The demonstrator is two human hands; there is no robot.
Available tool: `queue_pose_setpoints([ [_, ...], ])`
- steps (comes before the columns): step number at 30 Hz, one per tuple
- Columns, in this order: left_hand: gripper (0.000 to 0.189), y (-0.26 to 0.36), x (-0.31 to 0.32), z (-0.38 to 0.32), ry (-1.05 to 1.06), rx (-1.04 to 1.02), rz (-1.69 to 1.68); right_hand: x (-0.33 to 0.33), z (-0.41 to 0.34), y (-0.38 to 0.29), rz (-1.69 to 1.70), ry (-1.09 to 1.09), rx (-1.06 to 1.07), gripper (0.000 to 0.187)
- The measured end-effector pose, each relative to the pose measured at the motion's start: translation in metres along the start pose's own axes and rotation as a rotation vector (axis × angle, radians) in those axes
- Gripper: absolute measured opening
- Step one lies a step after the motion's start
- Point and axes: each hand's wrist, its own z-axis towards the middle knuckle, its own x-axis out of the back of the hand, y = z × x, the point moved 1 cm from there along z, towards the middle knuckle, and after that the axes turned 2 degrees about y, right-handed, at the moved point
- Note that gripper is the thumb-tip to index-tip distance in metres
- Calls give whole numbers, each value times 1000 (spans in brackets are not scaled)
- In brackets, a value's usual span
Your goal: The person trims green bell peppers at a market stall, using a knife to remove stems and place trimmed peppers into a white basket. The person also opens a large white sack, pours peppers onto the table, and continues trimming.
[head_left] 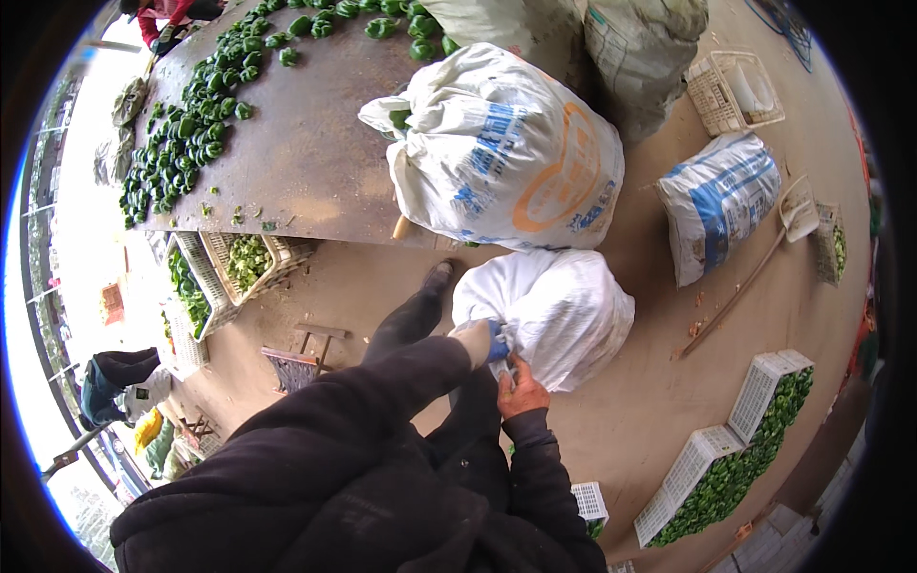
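A full white woven sack (573,308) stands on the floor in front of me, its gathered mouth turned towards my body. My left hand (491,344), in a white and blue glove, grips the bunched mouth. Close below it my bare right hand (523,390) pinches the edge of the same cloth between thumb and fingers. Just beyond, a larger printed woven sack (501,150) leans at the corner of a metal-topped table (308,143), with something green showing at its tied mouth. Many green peppers (193,129) lie along the table's far and left sides.
Crates of green peppers (745,465) stand at lower right. A blue and white sack (723,208) and a long-handled shovel (745,286) lie on the right. Left are crates of vegetables (208,279) and a folding stool (297,362). A person in red (161,25) is beyond the table.
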Motion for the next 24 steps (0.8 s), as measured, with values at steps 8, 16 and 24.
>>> queue_pose_setpoints([
  [8, 50, -143, 21, 42, -295, 465, -70, -93, 33, -54, -128, -318, 190, 30],
  [16, 49, -184, 43, 26, 82, 141, -459, -118, 87, -130, -343, -577, 174, 34],
  [24, 60, -185, 78, 5, -9, 387, -611, -184, 231, -208, -40, -194, 358, 42],
])
